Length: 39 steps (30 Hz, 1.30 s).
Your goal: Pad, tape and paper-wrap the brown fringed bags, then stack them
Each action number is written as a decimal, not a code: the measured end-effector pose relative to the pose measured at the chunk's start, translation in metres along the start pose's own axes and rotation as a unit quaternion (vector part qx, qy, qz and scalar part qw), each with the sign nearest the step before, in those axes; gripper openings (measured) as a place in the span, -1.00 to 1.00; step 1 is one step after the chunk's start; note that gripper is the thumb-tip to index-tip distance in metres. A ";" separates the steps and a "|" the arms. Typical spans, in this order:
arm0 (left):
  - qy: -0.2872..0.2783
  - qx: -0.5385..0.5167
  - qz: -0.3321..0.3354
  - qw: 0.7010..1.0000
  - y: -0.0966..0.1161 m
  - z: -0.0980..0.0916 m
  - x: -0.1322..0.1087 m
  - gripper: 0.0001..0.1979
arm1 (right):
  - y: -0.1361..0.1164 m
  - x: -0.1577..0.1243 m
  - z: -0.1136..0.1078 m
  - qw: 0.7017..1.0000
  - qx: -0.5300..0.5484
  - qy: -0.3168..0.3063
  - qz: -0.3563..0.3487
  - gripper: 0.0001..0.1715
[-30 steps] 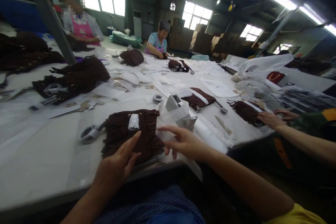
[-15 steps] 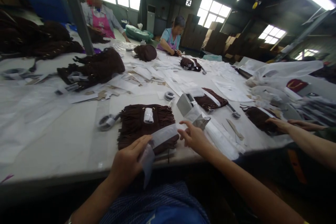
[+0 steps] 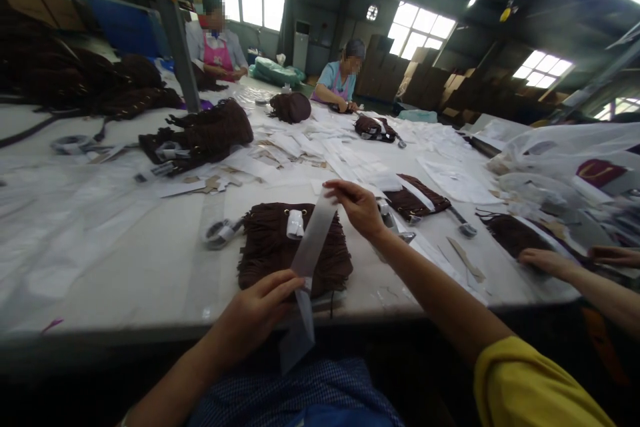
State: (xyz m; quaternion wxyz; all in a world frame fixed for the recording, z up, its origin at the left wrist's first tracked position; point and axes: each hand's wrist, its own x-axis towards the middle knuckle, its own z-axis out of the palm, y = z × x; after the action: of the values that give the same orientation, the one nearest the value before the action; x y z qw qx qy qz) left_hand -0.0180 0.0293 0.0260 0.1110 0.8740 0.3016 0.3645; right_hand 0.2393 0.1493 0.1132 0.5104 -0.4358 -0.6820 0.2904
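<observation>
A brown fringed bag [image 3: 270,247] lies flat near the front edge of the table, with a white-wrapped piece [image 3: 295,224] between two metal eyelets at its top. A translucent white paper strip [image 3: 316,237] stretches slantwise above the bag. My left hand [image 3: 267,300] pinches the strip near the bag's lower edge, and its loose end hangs over the table edge. My right hand [image 3: 355,207] grips the upper end of the strip, over the bag's top right corner. A wrapped coil of strap [image 3: 223,232] rests left of the bag.
More brown bags [image 3: 417,197] lie to the right and farther back [image 3: 200,133]. Loose paper strips cover the table's middle. A co-worker's hands [image 3: 547,261] touch a bag [image 3: 515,233] at the far right. Two people work across the table. A metal post [image 3: 175,33] stands left.
My right hand has moved up and away with the strip's end, closing on it and drawing the strip from nearly level to a steep slant. The view has shifted slightly left.
</observation>
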 end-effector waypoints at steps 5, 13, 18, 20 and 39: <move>0.068 -0.004 -0.012 0.998 0.002 0.014 0.000 -0.78 | 0.007 0.056 0.041 0.994 0.042 -0.057 -0.078 -0.65; 0.157 0.056 -0.043 0.985 0.016 0.026 0.001 -0.83 | 0.071 0.093 0.074 0.946 -0.183 -0.265 0.044 -0.60; 0.128 0.161 0.003 0.979 0.020 0.030 0.006 -0.83 | 0.084 0.103 0.071 0.886 -0.240 -0.386 0.096 -0.71; 0.088 0.147 0.034 0.985 0.018 0.029 0.007 -0.74 | 0.084 0.106 0.071 0.868 -0.251 -0.413 0.110 -0.71; 0.066 0.207 0.067 0.974 0.006 0.044 -0.002 -0.63 | 0.088 0.139 -0.006 0.797 -0.520 -0.215 0.220 -0.47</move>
State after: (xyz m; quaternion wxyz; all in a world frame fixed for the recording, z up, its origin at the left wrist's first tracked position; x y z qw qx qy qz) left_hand 0.0148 0.0245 -0.0033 -0.1177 0.8702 0.3180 0.3576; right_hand 0.2575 0.3130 0.1024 -0.0306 -0.7003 -0.7084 0.0827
